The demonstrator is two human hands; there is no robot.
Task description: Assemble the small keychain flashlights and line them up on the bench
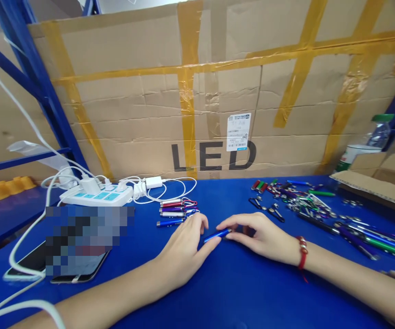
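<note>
A slim blue metal tube (217,236), like a small penlight, lies at a slant between my two hands just over the blue table. My right hand (257,232) pinches its right end between thumb and fingers. Beside its left end is my left hand (185,242), with half-curled fingers and the thumb spread away from them. That thumb lies along the tube's lower side, apparently touching it. Behind my left hand, several small penlights (173,214) in red, purple, white and blue form a row; some have clips. My left fingers partly hide the row's right ends.
A white power strip (98,195) with plugs and cables stands at back left, near dark phone-like devices (81,278). Mixed penlights, clips and small metal parts (314,205) are heaped at right, beside an open carton (382,176). A large cardboard box (142,119) walls off the back.
</note>
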